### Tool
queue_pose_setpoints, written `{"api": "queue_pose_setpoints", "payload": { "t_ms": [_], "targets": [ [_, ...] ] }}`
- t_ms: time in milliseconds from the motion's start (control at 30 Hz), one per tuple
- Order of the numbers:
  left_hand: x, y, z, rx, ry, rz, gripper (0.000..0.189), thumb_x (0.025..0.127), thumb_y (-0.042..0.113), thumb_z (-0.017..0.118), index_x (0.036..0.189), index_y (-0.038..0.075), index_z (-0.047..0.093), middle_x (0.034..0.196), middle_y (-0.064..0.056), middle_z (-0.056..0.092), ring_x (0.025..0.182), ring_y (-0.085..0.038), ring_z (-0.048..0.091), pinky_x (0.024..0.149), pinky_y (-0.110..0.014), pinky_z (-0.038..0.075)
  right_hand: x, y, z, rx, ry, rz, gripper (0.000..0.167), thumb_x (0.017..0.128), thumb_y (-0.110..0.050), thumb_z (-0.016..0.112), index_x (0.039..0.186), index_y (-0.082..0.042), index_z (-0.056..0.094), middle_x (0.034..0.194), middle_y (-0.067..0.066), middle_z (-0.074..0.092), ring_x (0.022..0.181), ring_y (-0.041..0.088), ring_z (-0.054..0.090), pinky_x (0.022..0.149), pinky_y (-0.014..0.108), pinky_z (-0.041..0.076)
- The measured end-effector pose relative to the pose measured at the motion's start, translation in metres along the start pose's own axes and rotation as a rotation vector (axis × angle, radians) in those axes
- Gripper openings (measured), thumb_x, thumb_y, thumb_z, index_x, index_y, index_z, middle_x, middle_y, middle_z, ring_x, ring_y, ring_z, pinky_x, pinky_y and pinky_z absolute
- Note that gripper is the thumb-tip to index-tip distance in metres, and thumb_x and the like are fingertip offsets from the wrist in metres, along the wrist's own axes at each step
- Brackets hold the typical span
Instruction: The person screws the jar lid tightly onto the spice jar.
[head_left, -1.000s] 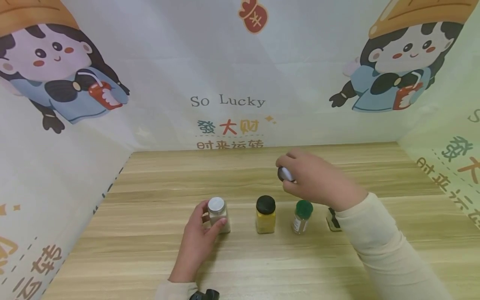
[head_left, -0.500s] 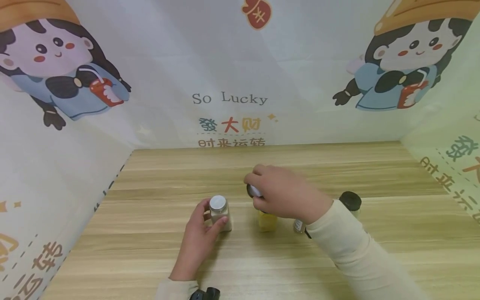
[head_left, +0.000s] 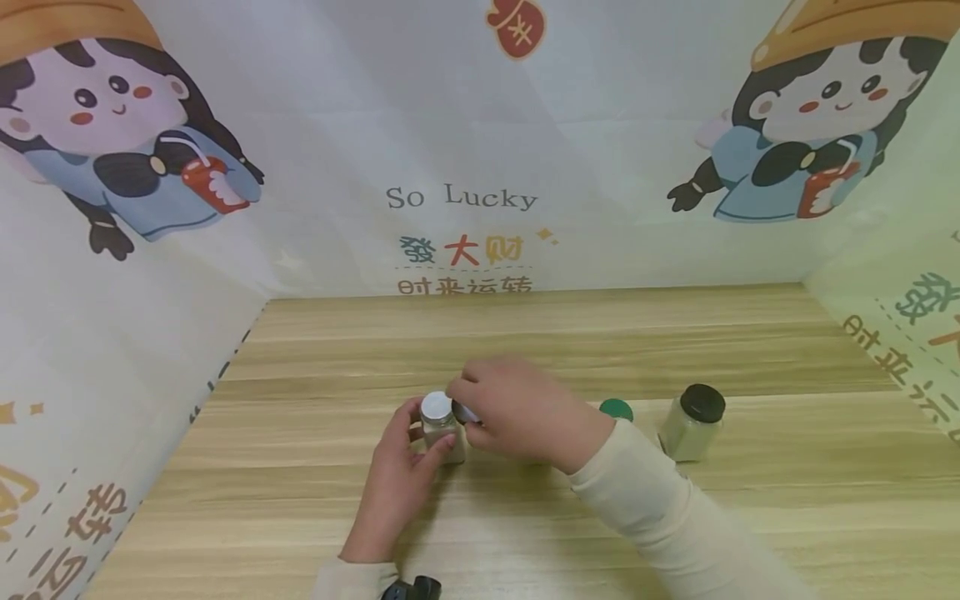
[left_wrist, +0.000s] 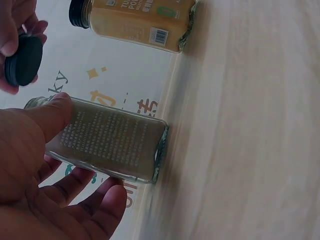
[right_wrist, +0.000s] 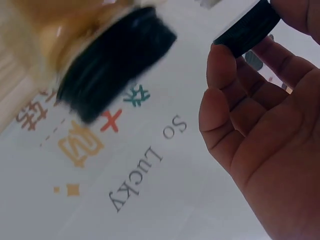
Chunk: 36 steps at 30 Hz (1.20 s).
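Observation:
My left hand (head_left: 405,475) grips a square glass spice jar (head_left: 444,435) that stands upright on the table, with the thumb on its near side. The jar's top shows a pale, whitish disc, and small print covers its side in the left wrist view. My right hand (head_left: 525,410) pinches a black screw lid (left_wrist: 24,60) by its edge, just to the right of the jar's mouth and apart from it. A yellow spice jar (left_wrist: 140,24) with a black lid stands to the right, hidden behind my right hand in the head view.
A green-lidded jar (head_left: 617,409) stands partly hidden behind the right forearm. Farther right is a larger black-lidded jar (head_left: 692,429). The wooden table (head_left: 300,500) meets printed cloth walls (head_left: 337,125) at the back and sides.
My right hand has moved left with the lid, passing over the yellow jar to beside the left-hand jar. The black-lidded jar at right has come into view. My left hand stays put.

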<state>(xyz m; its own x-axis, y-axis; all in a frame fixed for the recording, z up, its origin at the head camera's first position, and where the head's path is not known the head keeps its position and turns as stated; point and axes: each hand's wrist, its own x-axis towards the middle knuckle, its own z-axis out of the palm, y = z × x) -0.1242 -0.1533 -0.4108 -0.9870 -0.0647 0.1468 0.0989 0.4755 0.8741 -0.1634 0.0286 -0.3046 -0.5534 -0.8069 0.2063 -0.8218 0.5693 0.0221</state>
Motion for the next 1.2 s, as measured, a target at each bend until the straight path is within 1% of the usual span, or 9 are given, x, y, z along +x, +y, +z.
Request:
{"api": "queue_pose_setpoints", "payload": {
  "t_ms": [133, 300, 500, 633, 767, 867, 1000, 1200],
  "targets": [
    [-0.0001, -0.0004, 0.0007, -0.008, 0.001, 0.013, 0.053, 0.092, 0.013, 0.073, 0.138, 0.006, 0.048, 0.134, -0.015, 0.054, 0.117, -0.036, 0.057, 0.087, -0.042, 0.055, 0.0036, -0.0052, 0.0057, -0.005, -0.005, -0.014, 0.016, 0.087, -0.022, 0.071, 0.101, -0.014, 0.066, 0.086, -0.002, 0.056, 0.072, 0.014, 0.052, 0.066, 0.03, 0.049],
    [0.0001, 0.0007, 0.0016, -0.008, 0.006, 0.02, 0.05, 0.092, 0.008, 0.071, 0.137, 0.006, 0.049, 0.133, -0.016, 0.055, 0.116, -0.036, 0.058, 0.085, -0.042, 0.055, 0.0038, -0.0087, 0.0099, -0.005, 0.006, -0.005, 0.016, 0.087, -0.023, 0.071, 0.1, -0.016, 0.066, 0.085, -0.003, 0.055, 0.071, 0.013, 0.052, 0.066, 0.032, 0.049],
    [0.0004, 0.0021, 0.0018, 0.0, 0.01, 0.012, 0.05, 0.092, 0.009, 0.072, 0.136, 0.007, 0.05, 0.132, -0.016, 0.055, 0.117, -0.036, 0.058, 0.087, -0.044, 0.054, 0.003, -0.0095, 0.01, 0.017, 0.011, 0.001, 0.015, 0.087, -0.022, 0.071, 0.1, -0.016, 0.066, 0.085, -0.004, 0.054, 0.073, 0.012, 0.051, 0.068, 0.033, 0.049],
    [-0.0001, 0.0023, 0.0014, 0.003, 0.014, 0.031, 0.049, 0.092, 0.008, 0.071, 0.136, 0.006, 0.05, 0.132, -0.017, 0.055, 0.116, -0.037, 0.059, 0.086, -0.044, 0.055, 0.0039, -0.0105, 0.0086, 0.037, -0.003, 0.011, 0.017, 0.088, -0.022, 0.07, 0.105, -0.019, 0.067, 0.086, -0.004, 0.054, 0.074, 0.012, 0.052, 0.07, 0.033, 0.049],
    [-0.0004, 0.0023, 0.0009, 0.007, 0.012, 0.032, 0.049, 0.092, 0.009, 0.071, 0.137, 0.007, 0.049, 0.133, -0.017, 0.055, 0.116, -0.037, 0.058, 0.086, -0.044, 0.055, 0.0046, -0.0111, 0.0076, 0.054, -0.002, 0.016, 0.018, 0.088, -0.021, 0.07, 0.106, -0.02, 0.067, 0.087, -0.004, 0.053, 0.075, 0.012, 0.052, 0.071, 0.033, 0.049],
    [-0.0003, 0.0022, 0.0005, 0.008, 0.009, 0.024, 0.05, 0.093, 0.011, 0.071, 0.137, 0.007, 0.049, 0.134, -0.015, 0.054, 0.117, -0.037, 0.058, 0.086, -0.044, 0.055, 0.0047, -0.0112, 0.007, 0.067, 0.008, 0.016, 0.018, 0.087, -0.019, 0.071, 0.104, -0.019, 0.066, 0.089, -0.004, 0.053, 0.076, 0.012, 0.052, 0.071, 0.032, 0.049],
    [-0.0002, 0.0016, 0.0003, 0.015, 0.006, 0.027, 0.051, 0.093, 0.013, 0.071, 0.138, 0.006, 0.048, 0.134, -0.016, 0.054, 0.117, -0.037, 0.057, 0.086, -0.043, 0.055, 0.0051, -0.0105, 0.0064, 0.08, 0.034, 0.009, 0.02, 0.085, -0.015, 0.071, 0.104, -0.017, 0.065, 0.093, -0.003, 0.054, 0.079, 0.013, 0.051, 0.072, 0.03, 0.049],
    [-0.0006, 0.0017, 0.0001, 0.018, -0.002, 0.033, 0.052, 0.094, 0.015, 0.07, 0.139, 0.004, 0.047, 0.135, -0.017, 0.054, 0.119, -0.038, 0.056, 0.086, -0.043, 0.055, 0.006, -0.009, 0.0067, 0.093, 0.059, 0.009, 0.021, 0.085, -0.013, 0.072, 0.103, -0.014, 0.063, 0.096, -0.002, 0.055, 0.083, 0.014, 0.052, 0.076, 0.029, 0.049]
  ]
}}
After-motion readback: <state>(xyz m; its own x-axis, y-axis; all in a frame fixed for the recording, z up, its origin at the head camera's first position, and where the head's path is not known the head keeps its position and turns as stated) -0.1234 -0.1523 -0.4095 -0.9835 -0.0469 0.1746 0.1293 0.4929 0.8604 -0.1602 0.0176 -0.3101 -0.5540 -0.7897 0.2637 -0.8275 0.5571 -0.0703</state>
